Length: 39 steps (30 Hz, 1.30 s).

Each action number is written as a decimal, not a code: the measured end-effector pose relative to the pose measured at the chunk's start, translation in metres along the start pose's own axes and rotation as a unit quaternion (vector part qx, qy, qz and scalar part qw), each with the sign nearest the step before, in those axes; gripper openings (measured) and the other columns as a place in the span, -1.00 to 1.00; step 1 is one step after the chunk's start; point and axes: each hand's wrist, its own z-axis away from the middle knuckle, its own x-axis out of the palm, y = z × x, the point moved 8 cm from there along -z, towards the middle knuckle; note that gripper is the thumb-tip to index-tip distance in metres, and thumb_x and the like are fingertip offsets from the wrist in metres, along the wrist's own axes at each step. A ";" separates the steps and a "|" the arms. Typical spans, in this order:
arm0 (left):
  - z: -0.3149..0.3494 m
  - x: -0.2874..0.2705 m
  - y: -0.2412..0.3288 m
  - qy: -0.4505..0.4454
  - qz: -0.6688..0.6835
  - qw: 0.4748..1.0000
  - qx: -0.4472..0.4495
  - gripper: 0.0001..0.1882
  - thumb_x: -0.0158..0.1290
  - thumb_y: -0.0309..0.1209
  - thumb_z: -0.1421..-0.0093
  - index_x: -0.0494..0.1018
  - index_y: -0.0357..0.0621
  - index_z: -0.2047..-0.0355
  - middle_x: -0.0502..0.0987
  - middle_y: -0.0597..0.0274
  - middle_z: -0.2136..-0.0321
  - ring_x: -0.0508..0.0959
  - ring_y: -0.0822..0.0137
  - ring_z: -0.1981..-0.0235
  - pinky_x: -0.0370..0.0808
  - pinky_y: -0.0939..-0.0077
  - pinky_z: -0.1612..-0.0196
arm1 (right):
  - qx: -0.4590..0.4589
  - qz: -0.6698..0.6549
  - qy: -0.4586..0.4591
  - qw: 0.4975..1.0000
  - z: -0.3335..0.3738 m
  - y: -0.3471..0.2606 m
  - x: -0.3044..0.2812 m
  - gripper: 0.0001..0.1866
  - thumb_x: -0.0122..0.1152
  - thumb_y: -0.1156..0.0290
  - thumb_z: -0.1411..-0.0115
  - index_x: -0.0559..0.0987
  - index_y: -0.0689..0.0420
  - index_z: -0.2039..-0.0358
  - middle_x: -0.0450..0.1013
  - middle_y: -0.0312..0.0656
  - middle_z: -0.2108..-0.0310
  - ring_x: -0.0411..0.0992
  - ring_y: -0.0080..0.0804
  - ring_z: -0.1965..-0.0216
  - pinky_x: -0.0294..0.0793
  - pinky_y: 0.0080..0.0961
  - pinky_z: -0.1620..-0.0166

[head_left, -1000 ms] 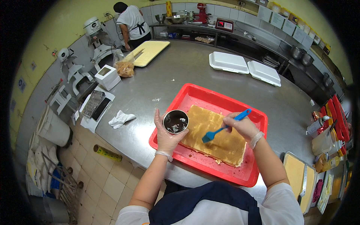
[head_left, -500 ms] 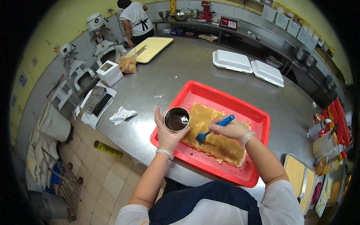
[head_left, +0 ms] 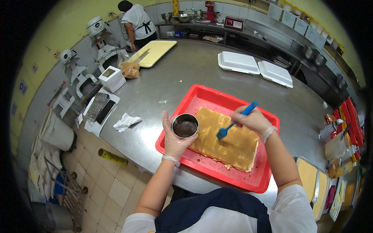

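My left hand (head_left: 175,140) wraps the syrup cup (head_left: 185,126); my right hand (head_left: 253,120) pinches the blue brush (head_left: 235,122). I'd stroke the cake (head_left: 227,138) lightly, reaching every edge.

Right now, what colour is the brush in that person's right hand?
Blue: the brush shows clearly in the head view, held by the right hand.

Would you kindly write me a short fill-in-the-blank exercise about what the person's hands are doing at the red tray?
1. The right hand holds a blue ____ over the sponge sheet.
2. The left hand holds a small metal ____ of dark liquid.
3. The sponge sheet lies in a ____ tray.
4. A crumpled white cloth lies on the steel table, to the tray's ____.

Missing words: brush; cup; red; left
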 end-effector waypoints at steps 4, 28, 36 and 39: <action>0.000 0.007 0.000 -0.044 -0.034 0.998 0.019 0.34 0.41 -0.53 0.28 -0.36 -0.01 -0.32 0.30 0.11 -0.02 0.40 0.21 -0.05 0.34 0.32 -0.16 | -0.129 -0.177 0.031 0.975 0.006 -0.024 0.000 -0.76 0.20 0.28 -0.19 0.58 0.22 0.43 0.48 -0.24 0.51 0.42 -0.56 0.46 0.43 -0.57 0.33; 0.002 0.009 -0.002 -0.059 0.010 0.998 0.002 0.38 0.41 -0.58 0.37 -0.32 0.13 -0.33 0.29 0.12 -0.04 0.39 0.22 -0.07 0.38 0.29 -0.16 | 0.106 -0.102 0.027 0.989 0.098 0.128 -0.045 -0.80 0.19 0.35 -0.18 0.57 0.21 0.49 0.51 -0.23 0.52 0.41 -0.55 0.53 0.41 -0.59 0.42; 0.001 0.009 -0.004 -0.055 0.054 0.997 -0.020 0.39 0.43 -0.55 0.37 -0.33 0.13 -0.34 0.30 0.11 -0.04 0.40 0.20 -0.07 0.38 0.30 -0.15 | 0.099 -0.049 0.058 0.992 0.101 0.122 -0.059 -0.80 0.21 0.35 -0.16 0.59 0.23 0.48 0.51 -0.25 0.54 0.44 -0.58 0.51 0.43 -0.60 0.40; 0.002 0.008 -0.005 -0.053 0.039 0.998 -0.018 0.41 0.44 -0.54 0.38 -0.34 0.13 -0.34 0.30 0.11 -0.04 0.39 0.19 -0.08 0.36 0.29 -0.17 | 0.132 0.008 0.148 0.980 0.099 0.101 -0.090 -0.80 0.19 0.35 -0.18 0.59 0.22 0.47 0.50 -0.26 0.53 0.43 -0.58 0.50 0.43 -0.60 0.38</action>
